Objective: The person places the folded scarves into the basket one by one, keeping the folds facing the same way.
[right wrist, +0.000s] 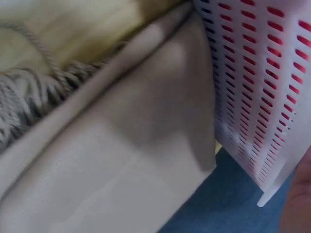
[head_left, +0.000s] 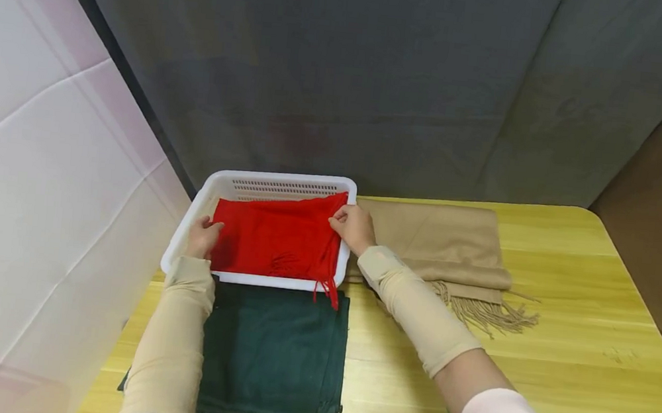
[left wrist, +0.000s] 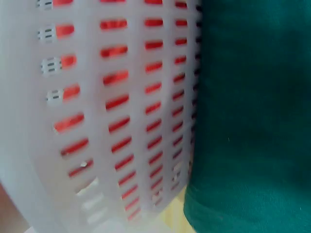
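Red scarf [head_left: 274,237] seems edge-pinched in the right grip [head_left: 355,227].

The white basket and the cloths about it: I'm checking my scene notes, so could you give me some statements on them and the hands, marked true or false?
1. The red cloth lies in the white basket. True.
2. The dark green cloth lies to the right of the basket. False: it lies on the near side; the tan cloth is on the right.
3. The tan cloth has a fringe. True.
4. The basket's walls are solid. False: they have rows of slots, with red showing through.
5. The right hand is at the red cloth's right edge. True.
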`<state>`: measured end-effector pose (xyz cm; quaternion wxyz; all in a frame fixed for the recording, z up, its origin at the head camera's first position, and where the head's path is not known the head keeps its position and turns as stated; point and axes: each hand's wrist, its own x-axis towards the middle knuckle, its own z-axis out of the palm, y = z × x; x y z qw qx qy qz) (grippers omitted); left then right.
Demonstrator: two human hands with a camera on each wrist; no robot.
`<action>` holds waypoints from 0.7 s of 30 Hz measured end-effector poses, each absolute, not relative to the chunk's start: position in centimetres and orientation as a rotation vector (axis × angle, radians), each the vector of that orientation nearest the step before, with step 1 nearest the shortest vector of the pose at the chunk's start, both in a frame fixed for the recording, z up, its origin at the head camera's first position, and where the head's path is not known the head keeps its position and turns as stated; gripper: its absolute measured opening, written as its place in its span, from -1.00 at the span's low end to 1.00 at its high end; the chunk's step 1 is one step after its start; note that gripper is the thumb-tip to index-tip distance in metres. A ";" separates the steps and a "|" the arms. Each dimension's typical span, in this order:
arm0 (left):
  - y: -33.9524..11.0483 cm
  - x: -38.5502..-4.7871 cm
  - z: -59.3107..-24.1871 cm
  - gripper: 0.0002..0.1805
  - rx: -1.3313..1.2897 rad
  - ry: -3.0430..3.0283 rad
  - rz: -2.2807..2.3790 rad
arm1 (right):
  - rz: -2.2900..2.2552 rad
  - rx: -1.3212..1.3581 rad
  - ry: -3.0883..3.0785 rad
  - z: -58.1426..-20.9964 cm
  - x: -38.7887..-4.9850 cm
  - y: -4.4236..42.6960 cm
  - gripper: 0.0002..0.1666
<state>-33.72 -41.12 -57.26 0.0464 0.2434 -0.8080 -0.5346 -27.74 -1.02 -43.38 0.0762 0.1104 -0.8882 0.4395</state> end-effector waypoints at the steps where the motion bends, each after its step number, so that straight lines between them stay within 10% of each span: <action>1: -41.4 -33.6 -57.1 -0.29 0.739 -2.449 -1.677 | 1.381 0.358 -2.624 -43.5 -27.8 -0.9 -0.89; 6: -40.6 -31.8 -54.9 -0.28 0.678 -2.301 -1.792 | 1.608 0.488 -2.464 -44.1 -27.7 0.4 -0.89; 14: -32.5 -23.6 -41.8 -0.36 0.714 -2.072 -2.263 | 2.031 0.469 -2.353 -43.7 -26.3 2.6 -0.82; 21: -32.0 -20.5 -39.4 -0.35 0.665 -1.485 -2.711 | 2.389 0.303 -2.242 -43.6 -24.1 3.6 -0.75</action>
